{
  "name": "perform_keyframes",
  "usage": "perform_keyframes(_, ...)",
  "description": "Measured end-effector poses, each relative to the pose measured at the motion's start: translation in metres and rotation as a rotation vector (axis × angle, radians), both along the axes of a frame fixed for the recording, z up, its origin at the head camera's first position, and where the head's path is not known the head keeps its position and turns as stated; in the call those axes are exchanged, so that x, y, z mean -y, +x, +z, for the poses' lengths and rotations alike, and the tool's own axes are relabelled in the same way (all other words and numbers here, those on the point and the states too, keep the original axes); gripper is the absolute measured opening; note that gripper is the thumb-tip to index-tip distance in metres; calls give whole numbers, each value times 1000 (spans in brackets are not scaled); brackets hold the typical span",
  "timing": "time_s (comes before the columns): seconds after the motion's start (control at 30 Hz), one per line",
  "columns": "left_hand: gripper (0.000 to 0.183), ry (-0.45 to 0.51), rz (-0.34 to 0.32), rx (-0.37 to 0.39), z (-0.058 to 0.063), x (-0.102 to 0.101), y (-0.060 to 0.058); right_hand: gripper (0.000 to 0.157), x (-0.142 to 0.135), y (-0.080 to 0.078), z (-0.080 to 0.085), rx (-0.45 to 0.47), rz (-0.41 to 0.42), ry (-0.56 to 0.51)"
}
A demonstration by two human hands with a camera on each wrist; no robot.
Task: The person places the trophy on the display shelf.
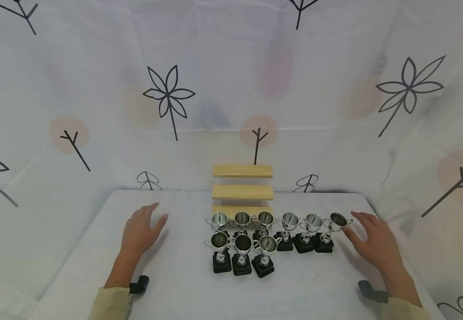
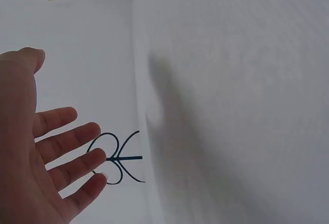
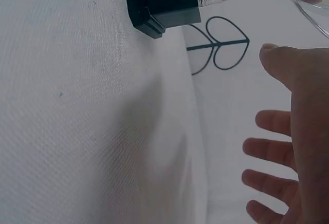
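Note:
Several small silver trophy cups on black bases stand on the white table in two rows. In the front row are three, with the middle trophy (image 1: pixel 242 255) between its neighbours; the longer back row ends at the right trophy (image 1: pixel 326 235). My left hand (image 1: pixel 140 231) is over the table's left side, fingers spread, holding nothing. On the other side my right hand (image 1: pixel 375 240) is held with thumb and fingers apart beside the right-end trophy, whose black base (image 3: pixel 164 0) shows at the top of the right wrist view. That hand also grips nothing.
Behind the trophies rises a wooden stand with three pale slats, the middle slat (image 1: pixel 242 192) among them. A white cloth backdrop (image 1: pixel 215 89) with plant drawings hangs along the back and sides. The white tabletop (image 1: pixel 183 289) extends in front of the trophies.

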State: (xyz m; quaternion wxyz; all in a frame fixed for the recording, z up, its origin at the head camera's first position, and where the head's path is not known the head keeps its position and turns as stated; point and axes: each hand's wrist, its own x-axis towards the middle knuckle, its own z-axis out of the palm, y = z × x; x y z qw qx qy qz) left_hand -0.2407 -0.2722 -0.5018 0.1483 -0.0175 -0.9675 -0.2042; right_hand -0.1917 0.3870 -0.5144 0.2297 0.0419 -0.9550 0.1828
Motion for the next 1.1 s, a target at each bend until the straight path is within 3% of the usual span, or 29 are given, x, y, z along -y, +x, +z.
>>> perform_keyframes(0.3, 72, 122, -58, 82, -1, -33, -5, 55, 4, -4, 5, -24, 39, 6)
perform_keyframes(0.57, 61, 199, -100, 126, 2, -67, -14, 54, 5, 0, 11, -28, 106, 0)
perform_keyframes(0.77, 64, 351, -174, 158, -1, -84, -21, 54, 6, 1, 12, -59, 211, -38)
perform_keyframes(1.1, 58, 593, -321, 250, -16, -108, -37, 61, 11, 6, 17, 44, 243, -104)
